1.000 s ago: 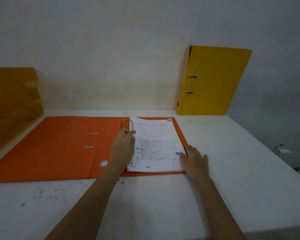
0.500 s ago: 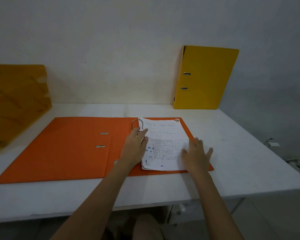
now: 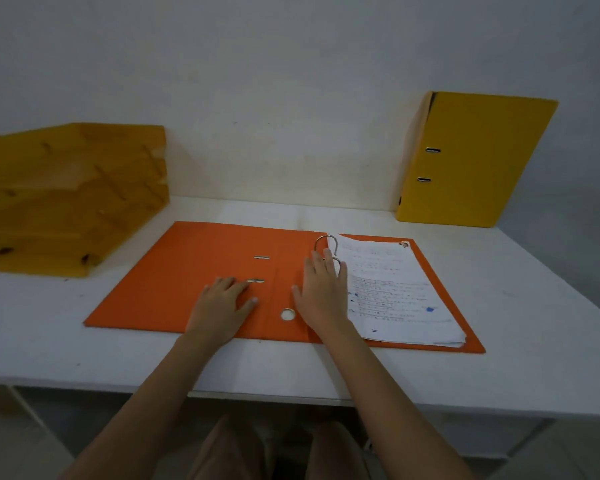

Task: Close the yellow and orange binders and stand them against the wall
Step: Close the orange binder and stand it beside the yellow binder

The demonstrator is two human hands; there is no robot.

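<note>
Orange binder [image 3: 201, 282] lies open and flat on the white worktop [image 3: 499, 368], covers spread left and right of the spine strip. Yellow binder [image 3: 471, 161] is closed, standing upright on the far right of the worktop, leaning against the wall [image 3: 291, 81], well beyond the fingers of both hands and apart from the orange one.

Left hand [image 3: 222, 303] rests palm down on the orange binder's left cover. Its fingers [image 3: 238, 287] are spread loosely and flat, holding nothing; the tips lie just beside the nearer of two metal slots [image 3: 256, 280] in the cover. The farther slot is just past those fingertips.

Right hand [image 3: 323, 292] rests palm down over the seam between spine and right cover. Its fingers [image 3: 317, 263] are extended and slightly apart, gripping nothing that can be seen. The tips reach the metal rings [image 3: 326, 242], which stand arched just ahead of them; cannot tell whether the rings are latched. The round finger hole [image 3: 287, 314] in the spine sits between the two hands, near the heel of the right one.

Stack of handwritten papers [image 3: 395, 289] lies on the right cover, immediately right of the right fingers, threaded at the rings, top sheet curling slightly there.

Wooden tray rack [image 3: 66, 195] sits well left of the left fingers, against the wall.
</note>
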